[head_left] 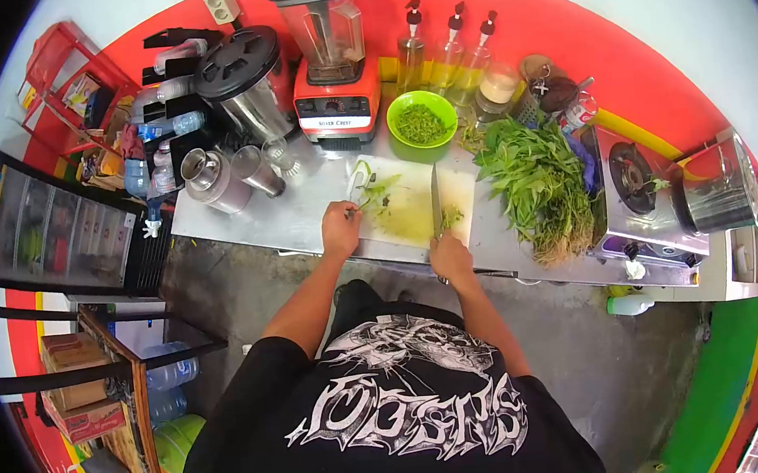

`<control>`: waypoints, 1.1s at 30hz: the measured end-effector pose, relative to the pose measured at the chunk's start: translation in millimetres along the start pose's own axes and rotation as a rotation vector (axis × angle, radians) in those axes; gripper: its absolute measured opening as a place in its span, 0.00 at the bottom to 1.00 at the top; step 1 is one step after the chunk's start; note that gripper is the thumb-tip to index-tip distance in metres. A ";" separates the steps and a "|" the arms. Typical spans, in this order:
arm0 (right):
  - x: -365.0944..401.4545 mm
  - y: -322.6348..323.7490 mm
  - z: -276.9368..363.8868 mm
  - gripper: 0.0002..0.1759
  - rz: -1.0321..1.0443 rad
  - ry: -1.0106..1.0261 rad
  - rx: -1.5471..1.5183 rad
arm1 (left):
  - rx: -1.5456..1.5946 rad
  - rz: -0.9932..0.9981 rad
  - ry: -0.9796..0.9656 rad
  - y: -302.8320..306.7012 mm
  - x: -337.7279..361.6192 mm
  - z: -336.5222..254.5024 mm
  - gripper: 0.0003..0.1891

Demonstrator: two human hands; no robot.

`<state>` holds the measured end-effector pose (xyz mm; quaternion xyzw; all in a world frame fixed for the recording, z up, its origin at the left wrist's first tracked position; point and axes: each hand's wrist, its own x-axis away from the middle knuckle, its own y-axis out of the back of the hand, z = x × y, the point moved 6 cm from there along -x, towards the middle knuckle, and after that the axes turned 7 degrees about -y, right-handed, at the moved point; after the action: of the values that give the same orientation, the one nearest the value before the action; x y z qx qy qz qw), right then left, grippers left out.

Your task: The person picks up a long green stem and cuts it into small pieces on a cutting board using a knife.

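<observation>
My right hand (450,257) is wrapped round the handle of a kitchen knife (436,202), whose blade points away from me over the cutting board (409,220). Beside the blade on the right lies a little heap of chopped greens (453,217). At the board's left edge is my left hand (340,227), its fingers drawn together; what they hold, if anything, is too small to make out. Just beyond that hand are green leaf pieces (378,193) and a white-edged object (357,177). A green bowl (425,151) behind the board contains finely cut greens (421,125).
A large bunch of leafy greens with roots (538,185) lies right of the board. Further right stands a gas stove (634,180) with a metal pot (719,190). A red blender (337,104), pump bottles (449,61), a steel jug (209,182) and glasses (280,157) line the back.
</observation>
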<state>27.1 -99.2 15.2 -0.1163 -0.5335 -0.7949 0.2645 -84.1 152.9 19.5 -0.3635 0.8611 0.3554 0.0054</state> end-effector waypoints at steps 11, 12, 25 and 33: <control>4.6 2.6 3.6 0.25 -0.045 0.047 0.007 | 0.223 0.109 -0.066 -11.5 -3.3 -43.3 0.07; 5.6 3.5 4.9 0.25 -0.062 0.059 -0.002 | 0.231 0.072 -0.072 -9.8 -3.3 -40.8 0.07; 26.0 -27.0 28.8 0.25 0.021 0.176 0.009 | 0.213 0.140 0.025 -30.4 10.4 -34.9 0.05; 8.8 -3.0 -13.4 0.23 -0.136 0.006 -0.005 | 0.256 0.324 -0.060 -44.4 18.9 -48.2 0.06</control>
<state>19.5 -113.1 11.5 -0.0780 -0.5375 -0.8126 0.2112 -58.0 90.0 23.5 -0.2056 0.9459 0.2502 0.0201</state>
